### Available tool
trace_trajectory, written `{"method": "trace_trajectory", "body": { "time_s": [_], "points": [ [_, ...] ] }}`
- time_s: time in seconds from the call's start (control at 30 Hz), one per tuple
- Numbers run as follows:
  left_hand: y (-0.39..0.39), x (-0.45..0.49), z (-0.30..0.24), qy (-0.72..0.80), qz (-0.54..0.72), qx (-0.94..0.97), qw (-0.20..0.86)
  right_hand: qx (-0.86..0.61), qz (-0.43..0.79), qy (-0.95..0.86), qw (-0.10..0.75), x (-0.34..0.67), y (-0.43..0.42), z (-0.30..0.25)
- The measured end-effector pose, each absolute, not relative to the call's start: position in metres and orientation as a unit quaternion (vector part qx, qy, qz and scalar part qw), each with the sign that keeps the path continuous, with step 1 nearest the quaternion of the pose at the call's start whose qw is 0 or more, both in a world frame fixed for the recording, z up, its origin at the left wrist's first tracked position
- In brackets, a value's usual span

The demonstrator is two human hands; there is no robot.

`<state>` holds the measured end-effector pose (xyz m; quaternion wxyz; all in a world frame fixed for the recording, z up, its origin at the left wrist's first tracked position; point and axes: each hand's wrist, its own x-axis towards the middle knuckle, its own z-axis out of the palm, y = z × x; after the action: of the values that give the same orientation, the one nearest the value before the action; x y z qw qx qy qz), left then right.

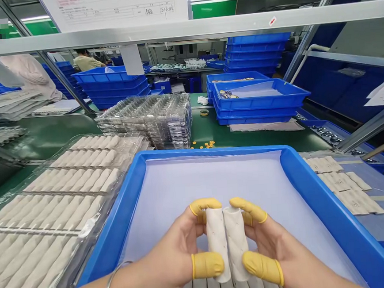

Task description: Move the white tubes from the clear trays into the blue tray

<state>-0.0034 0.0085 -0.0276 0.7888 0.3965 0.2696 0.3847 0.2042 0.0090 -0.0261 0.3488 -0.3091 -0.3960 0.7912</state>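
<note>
Paper-wrapped rolls (227, 243), a pair, stand nearly upright with their sides touching, over the pale-lined blue tray (192, 153) at 6 o'clock. Left hand (174, 252) and right hand (270, 237) each pinch one roll between thumb and forefinger in yellow finger cots (208, 264); a light, even pinch suits the soft wrapping. A clear blister tray (112, 143) of similar rolls lies at 9 o'clock.

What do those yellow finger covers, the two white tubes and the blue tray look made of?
The yellow finger cots look like latex rubber, matte and stretched snug. The white tubes seem paper or fibre wrap, matte with faint creases. The blue tray looks like moulded plastic, glossy, with rounded corners.
</note>
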Motion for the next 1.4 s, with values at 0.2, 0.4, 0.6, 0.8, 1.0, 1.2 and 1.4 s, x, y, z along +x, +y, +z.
{"method": "trace_trajectory", "body": {
  "time_s": [0.2,0.4,0.6,0.8,1.0,1.2,1.4],
  "points": [
    [0.007,-0.004,-0.032,0.268,0.386,0.390,0.792,-0.325,0.787,-0.391,0.351,0.200,0.008,-0.030],
    [0.007,-0.006,-0.028,0.296,0.392,0.356,0.795,-0.340,0.785,-0.398,0.331,0.209,0.010,-0.019],
    [0.005,-0.004,-0.027,0.291,0.387,0.364,0.796,-0.330,0.779,-0.409,0.341,0.210,0.011,-0.022],
    [0.005,-0.003,-0.021,0.228,0.383,0.318,0.837,-0.309,0.830,-0.326,0.330,0.208,0.013,-0.023],
    [0.007,-0.006,-0.025,0.247,0.394,0.331,0.821,-0.314,0.825,-0.326,0.340,0.210,0.014,-0.020],
    [0.005,-0.011,-0.031,0.257,0.398,0.390,0.790,-0.291,0.820,-0.355,0.341,0.212,0.014,-0.022],
    [0.006,-0.010,-0.029,0.254,0.399,0.367,0.801,-0.288,0.823,-0.352,0.342,0.211,0.014,-0.022]
  ]
}}
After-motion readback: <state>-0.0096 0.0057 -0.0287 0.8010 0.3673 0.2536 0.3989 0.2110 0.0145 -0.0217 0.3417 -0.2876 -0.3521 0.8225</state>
